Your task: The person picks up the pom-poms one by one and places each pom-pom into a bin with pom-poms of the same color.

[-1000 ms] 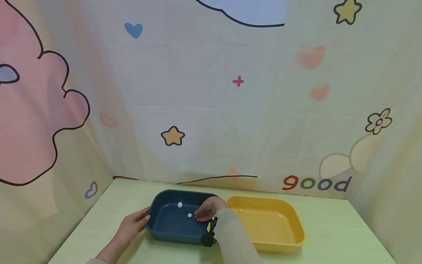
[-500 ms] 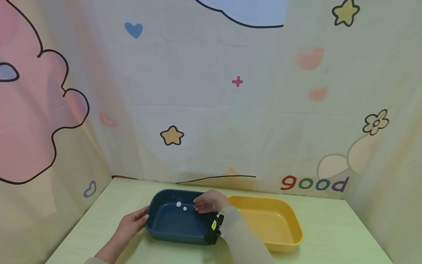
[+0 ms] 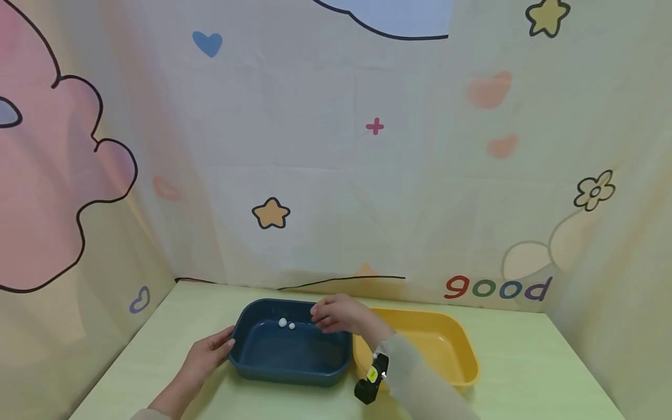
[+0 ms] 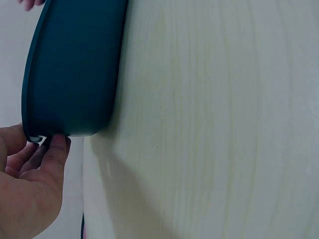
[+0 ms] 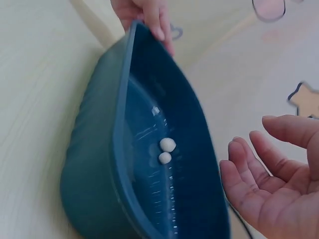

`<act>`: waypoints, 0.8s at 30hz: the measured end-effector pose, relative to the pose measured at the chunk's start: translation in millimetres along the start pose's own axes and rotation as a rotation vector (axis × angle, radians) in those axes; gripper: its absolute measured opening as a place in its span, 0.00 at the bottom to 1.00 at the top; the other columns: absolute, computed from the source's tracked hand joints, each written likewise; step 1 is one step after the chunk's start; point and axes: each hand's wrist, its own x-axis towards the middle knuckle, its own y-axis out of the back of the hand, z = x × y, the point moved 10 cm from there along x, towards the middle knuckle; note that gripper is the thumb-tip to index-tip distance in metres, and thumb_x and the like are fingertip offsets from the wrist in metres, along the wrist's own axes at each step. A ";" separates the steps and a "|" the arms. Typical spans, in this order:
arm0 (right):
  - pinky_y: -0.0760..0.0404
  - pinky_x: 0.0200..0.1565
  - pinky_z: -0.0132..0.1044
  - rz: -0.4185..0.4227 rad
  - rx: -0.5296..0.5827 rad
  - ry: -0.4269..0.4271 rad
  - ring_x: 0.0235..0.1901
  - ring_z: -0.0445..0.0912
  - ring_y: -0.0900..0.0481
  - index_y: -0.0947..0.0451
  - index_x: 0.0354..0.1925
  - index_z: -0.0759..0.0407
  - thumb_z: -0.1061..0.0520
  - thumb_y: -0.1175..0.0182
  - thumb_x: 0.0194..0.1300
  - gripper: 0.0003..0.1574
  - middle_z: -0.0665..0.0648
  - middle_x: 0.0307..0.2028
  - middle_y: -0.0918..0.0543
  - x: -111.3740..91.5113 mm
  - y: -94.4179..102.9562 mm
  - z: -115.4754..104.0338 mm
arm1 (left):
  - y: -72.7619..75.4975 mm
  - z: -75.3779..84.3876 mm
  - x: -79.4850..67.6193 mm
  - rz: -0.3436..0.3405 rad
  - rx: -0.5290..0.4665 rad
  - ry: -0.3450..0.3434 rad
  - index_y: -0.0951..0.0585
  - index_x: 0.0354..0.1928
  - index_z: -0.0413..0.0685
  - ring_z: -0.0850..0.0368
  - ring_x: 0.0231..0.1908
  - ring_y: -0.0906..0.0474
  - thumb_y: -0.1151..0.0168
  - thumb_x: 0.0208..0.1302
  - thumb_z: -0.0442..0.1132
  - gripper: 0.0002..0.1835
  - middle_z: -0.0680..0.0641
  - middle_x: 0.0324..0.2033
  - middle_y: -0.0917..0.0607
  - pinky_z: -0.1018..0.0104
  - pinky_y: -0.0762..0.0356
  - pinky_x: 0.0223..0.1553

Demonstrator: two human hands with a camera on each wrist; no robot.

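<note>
A dark blue plastic basin (image 3: 289, 374) stands on the table, its left end gripped at the rim by my left hand (image 3: 203, 354). In the left wrist view, the thumb of the left hand (image 4: 35, 186) is over the rim and the fingers are under it. Two small white balls, a larger one (image 3: 282, 322) and a smaller one (image 3: 291, 326), lie close together near the basin's back wall. My right hand (image 3: 340, 314) hovers over the basin's back right corner. In the right wrist view, the right hand (image 5: 274, 174) has loosely bent fingers with nothing between them.
A yellow basin (image 3: 464, 350) stands right beside the blue one, partly covered by the right forearm. A black wrist camera (image 3: 371, 378) is strapped on the right sleeve. A printed curtain (image 3: 325, 175) hangs behind the pale green table (image 3: 520, 361).
My right hand has risen out of the blue basin, back and to the right. The smaller ball has rolled toward the back, up to the larger one. The left hand keeps its grip.
</note>
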 end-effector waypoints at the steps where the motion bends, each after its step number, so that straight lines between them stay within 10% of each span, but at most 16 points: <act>1: 0.10 0.50 0.39 -0.005 -0.005 0.012 0.42 0.46 0.15 0.23 0.57 0.71 0.58 0.45 0.77 0.19 0.65 0.51 0.14 -5.8 0.7 -1.7 | -0.1 0.4 -0.1 -0.002 -0.001 -0.003 0.35 0.73 0.29 0.34 0.70 0.29 0.49 0.79 0.34 0.26 0.28 0.70 0.31 0.56 0.15 0.60; 17: 0.17 0.39 0.27 -0.074 0.061 0.133 0.35 0.40 0.21 0.22 0.51 0.76 0.58 0.36 0.70 0.21 0.48 0.35 0.15 -109.2 -10.3 39.3 | -1.8 -1.3 3.4 -0.011 -0.015 -0.012 0.36 0.73 0.29 0.35 0.71 0.31 0.49 0.79 0.33 0.26 0.28 0.71 0.32 0.58 0.16 0.61; 24: 0.22 0.38 0.25 -0.138 -0.026 0.049 0.36 0.41 0.24 0.19 0.47 0.73 0.61 0.36 0.69 0.15 0.48 0.34 0.16 -127.1 -14.6 78.8 | -1.6 -2.8 2.3 -0.009 -0.012 -0.009 0.36 0.73 0.28 0.34 0.71 0.31 0.49 0.79 0.33 0.26 0.28 0.71 0.33 0.58 0.15 0.61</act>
